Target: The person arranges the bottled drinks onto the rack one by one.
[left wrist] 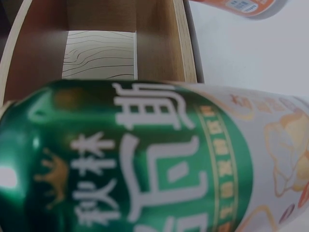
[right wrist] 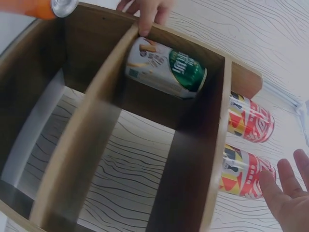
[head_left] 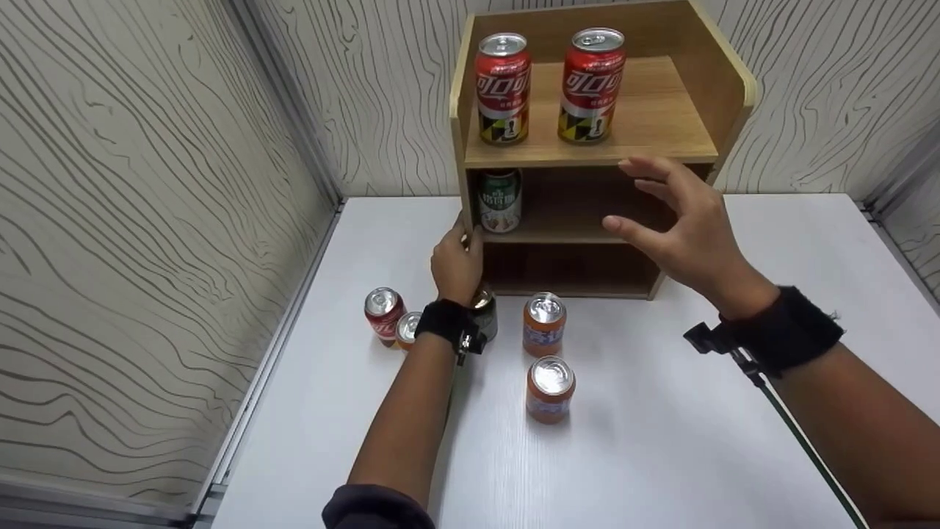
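My left hand point(head_left: 457, 264) grips the left side panel of a wooden shelf point(head_left: 591, 159), its thumb at the front edge. My right hand point(head_left: 683, 228) is raised in front of the shelf's right part, fingers spread apart and holding nothing. Two red cola cans point(head_left: 503, 88) stand upright on the top board. On the middle board, a green and white drink can point(head_left: 501, 202) stands against the left wall. Close beside my left wrist, another can point(head_left: 485, 316) is partly hidden; a green and white can point(left wrist: 159, 154) fills much of the left wrist view.
Two orange cans point(head_left: 544, 330) stand on the white table point(head_left: 646, 441) before the shelf. Left of my left wrist are a red can point(head_left: 383, 316) and a partly covered can with an orange side point(head_left: 408, 330). Patterned wall panels point(head_left: 396, 95) rise behind and at the left.
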Demonstrator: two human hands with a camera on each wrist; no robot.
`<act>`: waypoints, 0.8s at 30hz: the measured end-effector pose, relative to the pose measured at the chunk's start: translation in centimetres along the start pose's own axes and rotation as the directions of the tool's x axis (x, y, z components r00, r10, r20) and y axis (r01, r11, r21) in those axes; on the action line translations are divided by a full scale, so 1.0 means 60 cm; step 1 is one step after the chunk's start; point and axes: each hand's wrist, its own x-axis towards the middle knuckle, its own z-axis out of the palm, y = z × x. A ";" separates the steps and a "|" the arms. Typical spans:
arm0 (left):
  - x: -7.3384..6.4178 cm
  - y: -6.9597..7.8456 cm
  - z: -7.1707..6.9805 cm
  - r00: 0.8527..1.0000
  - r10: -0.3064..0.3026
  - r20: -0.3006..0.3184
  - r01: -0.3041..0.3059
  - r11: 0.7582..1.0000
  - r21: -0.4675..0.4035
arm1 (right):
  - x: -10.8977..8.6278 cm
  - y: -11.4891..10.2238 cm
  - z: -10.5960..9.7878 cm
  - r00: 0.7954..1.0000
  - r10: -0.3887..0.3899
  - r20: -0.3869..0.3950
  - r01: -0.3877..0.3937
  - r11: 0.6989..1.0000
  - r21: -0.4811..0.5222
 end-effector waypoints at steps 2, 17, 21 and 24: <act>0.000 0.000 0.000 1.000 -0.007 0.006 0.007 1.000 0.003 | -0.007 -0.005 0.003 1.000 -0.005 0.004 0.005 1.000 0.001; 0.001 0.001 -0.002 1.000 0.004 0.010 -0.004 1.000 0.004 | -0.057 0.020 0.022 1.000 0.013 0.018 -0.013 0.999 -0.030; 0.000 -0.001 0.000 1.000 0.004 0.007 -0.004 1.000 0.011 | -0.073 0.034 0.028 0.997 0.070 0.023 -0.069 0.997 -0.035; 0.001 -0.001 0.001 1.000 0.007 -0.004 -0.007 1.000 0.010 | -0.081 0.039 0.032 0.995 0.097 0.025 -0.096 0.994 -0.052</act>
